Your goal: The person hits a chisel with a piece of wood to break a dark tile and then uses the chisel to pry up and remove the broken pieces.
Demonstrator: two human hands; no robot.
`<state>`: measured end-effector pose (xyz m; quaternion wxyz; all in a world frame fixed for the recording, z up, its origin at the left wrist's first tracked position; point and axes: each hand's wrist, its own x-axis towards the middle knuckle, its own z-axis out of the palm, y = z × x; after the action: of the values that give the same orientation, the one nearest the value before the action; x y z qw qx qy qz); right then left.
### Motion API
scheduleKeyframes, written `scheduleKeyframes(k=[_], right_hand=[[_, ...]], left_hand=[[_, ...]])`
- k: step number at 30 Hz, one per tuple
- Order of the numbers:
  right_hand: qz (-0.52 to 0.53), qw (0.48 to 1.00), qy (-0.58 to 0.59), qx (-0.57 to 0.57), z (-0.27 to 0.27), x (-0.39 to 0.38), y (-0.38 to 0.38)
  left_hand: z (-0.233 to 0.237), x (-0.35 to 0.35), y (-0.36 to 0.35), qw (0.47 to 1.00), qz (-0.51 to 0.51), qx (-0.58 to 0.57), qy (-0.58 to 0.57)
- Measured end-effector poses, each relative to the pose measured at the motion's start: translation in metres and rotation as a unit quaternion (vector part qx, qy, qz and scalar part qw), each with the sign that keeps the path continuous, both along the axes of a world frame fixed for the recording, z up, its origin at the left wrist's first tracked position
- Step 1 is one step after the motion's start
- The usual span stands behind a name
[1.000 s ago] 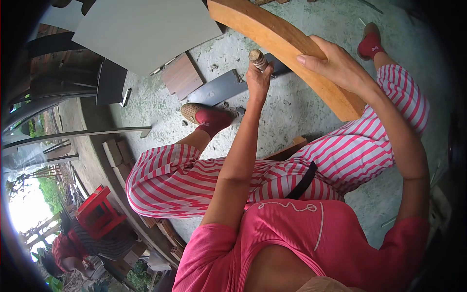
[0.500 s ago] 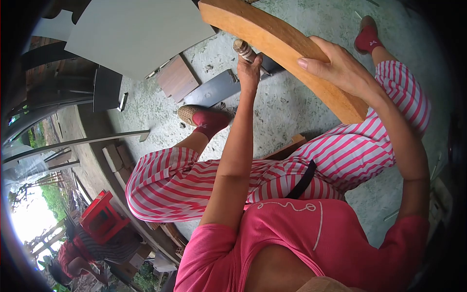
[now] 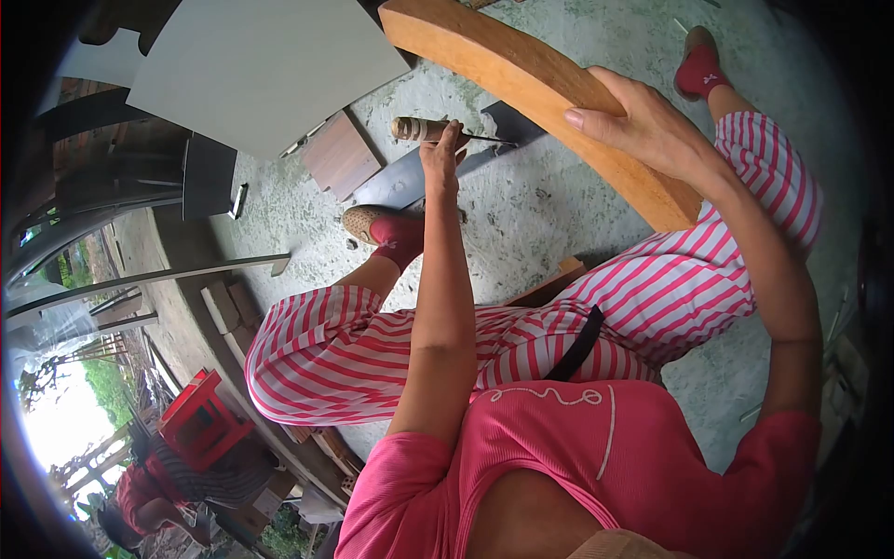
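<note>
Above the pale, stained floor (image 3: 521, 224), holding a handled tool (image 3: 415, 129) in the left hand (image 3: 440, 163), clenching the fingers (image 3: 450, 136) around the handle at its shaft end; pointing the butt leftward in the view and the thin dark shaft rightward, over a dark grey strip (image 3: 396, 184) lying on the floor. Not showing whether touching that strip with the tip. At upper centre, grasping a curved wooden piece (image 3: 521, 61) in the right hand (image 3: 647, 126), laying the thumb on one face and reaching over the upper edge with the other fingers, partly hidden. Slanting the curved wooden piece from the top of the view down toward the striped trousers (image 3: 689, 284), overlapping them at its lower end, without revealing whether touching the cloth; holding it apart from the left hand. Near the left shoe (image 3: 358, 224), showing a brown board (image 3: 343, 156) flat on the floor beside the dark grey strip and, beyond, a large grey panel (image 3: 265, 74). At lower left, showing a red stool (image 3: 188, 407) and, just beside it, another person (image 3: 149, 492) in a red top, bending forward.
</note>
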<state>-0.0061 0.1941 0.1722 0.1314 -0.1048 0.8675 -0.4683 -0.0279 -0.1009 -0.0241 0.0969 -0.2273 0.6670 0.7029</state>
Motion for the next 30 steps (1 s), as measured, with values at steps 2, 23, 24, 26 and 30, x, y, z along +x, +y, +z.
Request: scheduleKeyframes(k=[2, 23, 24, 26, 30], right_hand=[[-0.004, 1.0, 0.01, 0.0, 0.002, -0.002, -0.001], [0.006, 1.0, 0.001, -0.022, 0.003, -0.002, 0.008], [0.007, 1.0, 0.0, -0.023, 0.002, -0.003, 0.007], [0.003, 1.0, 0.005, 0.005, 0.0, -0.004, 0.009], [-0.01, 1.0, 0.017, -0.007, -0.004, -0.003, 0.006]], left_hand=[[0.0, 0.002, 0.0, 0.998, 0.056, 0.023, -0.012], [-0.039, 0.05, -0.032, 0.953, 0.195, 0.229, -0.037], [-0.032, 0.048, -0.029, 0.961, 0.187, 0.2, -0.039], [-0.008, 0.036, -0.012, 0.968, 0.177, 0.172, -0.044], [0.013, 0.015, 0.029, 0.988, -0.01, -0.088, 0.128]])
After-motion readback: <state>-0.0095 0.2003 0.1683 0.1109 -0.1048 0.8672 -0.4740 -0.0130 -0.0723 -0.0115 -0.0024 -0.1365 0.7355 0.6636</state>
